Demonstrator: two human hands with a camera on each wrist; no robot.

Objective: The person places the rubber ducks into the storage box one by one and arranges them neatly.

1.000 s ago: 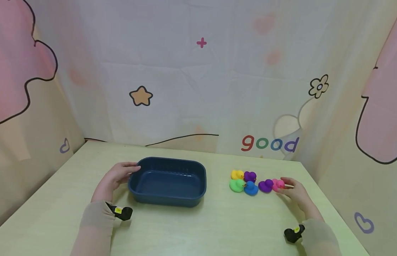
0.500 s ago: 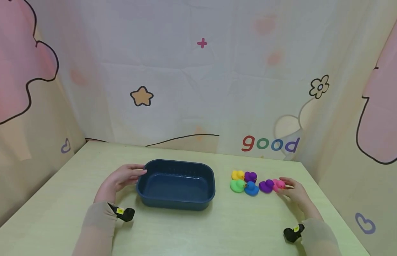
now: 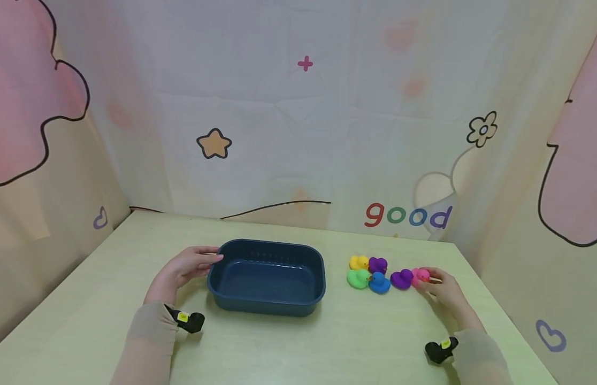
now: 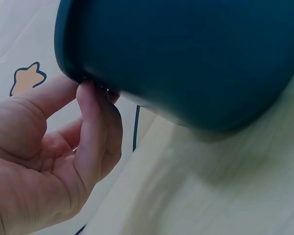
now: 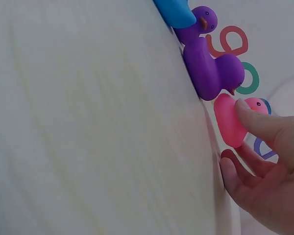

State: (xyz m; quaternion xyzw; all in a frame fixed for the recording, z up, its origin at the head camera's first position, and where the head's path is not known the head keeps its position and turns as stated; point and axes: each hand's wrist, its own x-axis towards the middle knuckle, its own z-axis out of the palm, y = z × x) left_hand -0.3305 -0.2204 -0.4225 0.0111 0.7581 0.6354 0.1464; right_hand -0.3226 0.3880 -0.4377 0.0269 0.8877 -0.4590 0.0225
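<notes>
A dark blue rectangular basin stands on the table, left of centre. My left hand grips its left rim; in the left wrist view, the thumb and fingertips meet at the edge of the basin. Over on the right, my right hand pinches a pink rubber duck. The right wrist view has the thumb on the side of that pink duck, with the fingers partly hidden behind and below. Just left of it sits a purple duck, close against it.
A cluster of small ducks lies between basin and right hand: yellow, another purple duck, green and a blue duck. Printed cloth walls enclose the pale table at the back and sides.
My left hand and the basin have shifted to the right and slightly nearer, mostly in the first half second. The right hand and the ducks have stayed about where they were.
</notes>
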